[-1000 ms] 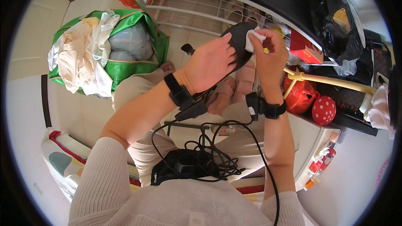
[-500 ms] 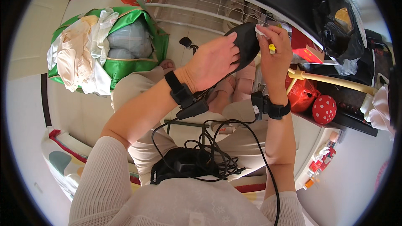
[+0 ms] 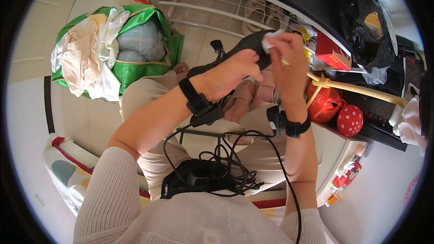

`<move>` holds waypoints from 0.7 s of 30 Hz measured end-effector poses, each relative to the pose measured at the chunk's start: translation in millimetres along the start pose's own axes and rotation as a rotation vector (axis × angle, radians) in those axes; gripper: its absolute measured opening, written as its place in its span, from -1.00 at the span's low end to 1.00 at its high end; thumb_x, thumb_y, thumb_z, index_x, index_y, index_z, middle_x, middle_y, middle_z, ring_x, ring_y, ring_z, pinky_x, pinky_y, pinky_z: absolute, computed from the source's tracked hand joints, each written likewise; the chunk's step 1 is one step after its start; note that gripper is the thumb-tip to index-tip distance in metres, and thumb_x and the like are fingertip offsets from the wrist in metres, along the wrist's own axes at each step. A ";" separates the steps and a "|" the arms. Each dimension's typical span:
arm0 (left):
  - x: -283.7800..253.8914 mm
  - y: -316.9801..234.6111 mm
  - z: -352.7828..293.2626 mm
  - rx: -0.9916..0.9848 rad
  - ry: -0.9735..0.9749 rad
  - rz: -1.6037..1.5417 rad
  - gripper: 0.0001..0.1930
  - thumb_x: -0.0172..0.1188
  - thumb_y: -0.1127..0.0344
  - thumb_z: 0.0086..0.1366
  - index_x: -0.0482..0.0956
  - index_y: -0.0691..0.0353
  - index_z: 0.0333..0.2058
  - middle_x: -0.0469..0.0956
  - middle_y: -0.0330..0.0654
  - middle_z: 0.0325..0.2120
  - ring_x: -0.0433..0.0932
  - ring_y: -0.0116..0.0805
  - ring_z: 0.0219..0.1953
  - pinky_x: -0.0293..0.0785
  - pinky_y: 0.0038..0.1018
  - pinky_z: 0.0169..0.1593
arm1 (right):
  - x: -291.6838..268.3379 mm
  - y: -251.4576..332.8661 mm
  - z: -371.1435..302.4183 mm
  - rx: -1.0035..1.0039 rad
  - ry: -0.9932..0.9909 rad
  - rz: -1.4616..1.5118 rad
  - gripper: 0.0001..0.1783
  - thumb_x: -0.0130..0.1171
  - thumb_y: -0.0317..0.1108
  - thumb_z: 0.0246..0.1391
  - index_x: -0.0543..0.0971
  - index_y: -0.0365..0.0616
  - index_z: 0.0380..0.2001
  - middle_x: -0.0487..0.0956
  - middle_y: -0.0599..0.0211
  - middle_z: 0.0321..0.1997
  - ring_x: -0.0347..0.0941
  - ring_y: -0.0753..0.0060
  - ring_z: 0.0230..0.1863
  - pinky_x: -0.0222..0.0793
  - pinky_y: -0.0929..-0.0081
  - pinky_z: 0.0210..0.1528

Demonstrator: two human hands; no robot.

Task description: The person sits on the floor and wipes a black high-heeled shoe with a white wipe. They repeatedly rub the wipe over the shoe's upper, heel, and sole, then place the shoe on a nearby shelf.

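Note:
In front of me, over the floor, a long black shoe (image 3: pixel 244 47) is held up at a tilt, its rounded toe end to the right. A slim black part, like a heel or strap, sticks up from its far side. My left hand (image 3: pixel 233 74) is closed on the near side of the shoe, fingers partly hidden. At the toe end, my right hand (image 3: pixel 289 58) pinches a crumpled white tissue or cloth (image 3: pixel 272 40) against the black surface; this hand is blurred by motion. Both wrists wear black straps with small boxes, joined to black cables (image 3: pixel 239 162).
A white wire rack (image 3: pixel 203 13) with pale shoes stands ahead. An open green bag (image 3: pixel 131 74) of clothes and bedding sits at left. At right are a red box (image 3: pixel 332 52), a pale yellow pole (image 3: pixel 361 89), a red plastic bag (image 3: pixel 323 104) and a red dotted ball (image 3: pixel 350 119).
The shoe has tilted and dropped slightly, showing more of its length on the left. My right hand has shifted a little left and down with the white tissue; my left hand's grip has turned.

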State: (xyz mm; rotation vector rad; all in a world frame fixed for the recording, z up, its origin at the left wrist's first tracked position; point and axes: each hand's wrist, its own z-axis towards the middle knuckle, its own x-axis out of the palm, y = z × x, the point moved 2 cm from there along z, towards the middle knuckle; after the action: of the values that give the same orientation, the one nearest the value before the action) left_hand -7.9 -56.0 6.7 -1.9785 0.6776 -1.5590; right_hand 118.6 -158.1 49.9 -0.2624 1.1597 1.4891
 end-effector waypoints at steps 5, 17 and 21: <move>1.3 -6.3 -5.8 -0.189 -0.066 0.168 -0.32 0.22 0.46 0.11 0.35 0.36 0.27 0.36 -0.18 0.24 0.23 -0.31 0.40 0.15 -0.35 0.42 | -6.0 -5.8 5.0 0.046 0.082 0.094 -0.65 0.25 -0.70 0.09 0.73 -0.11 -0.10 0.54 0.21 -0.12 0.55 0.15 -0.11 0.49 0.39 -0.06; -18.2 28.6 7.6 -0.185 -0.081 0.470 -0.17 0.28 0.38 0.16 0.22 0.46 0.40 0.34 0.04 0.36 0.28 -0.20 0.43 0.22 -0.37 0.41 | -8.4 -6.6 5.8 0.038 0.261 0.203 -0.69 0.22 -0.71 0.06 0.70 -0.17 -0.15 0.58 0.17 -0.14 0.59 0.10 -0.15 0.52 0.38 -0.14; -6.2 28.2 8.9 -0.221 -0.180 0.661 -0.23 0.32 0.31 0.16 0.33 0.39 0.35 0.46 0.05 0.26 0.43 -0.20 0.32 0.37 -0.41 0.31 | -10.1 -15.2 1.1 0.106 0.183 0.150 -0.71 0.22 -0.71 0.06 0.71 -0.19 -0.18 0.60 0.19 -0.18 0.60 0.17 -0.18 0.52 0.43 -0.15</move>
State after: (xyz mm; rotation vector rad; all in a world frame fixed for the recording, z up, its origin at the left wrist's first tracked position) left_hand -2.3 -71.7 -18.5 -1.7478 1.3057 -0.9280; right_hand 135.1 -166.1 50.1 -0.2471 1.4274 1.5523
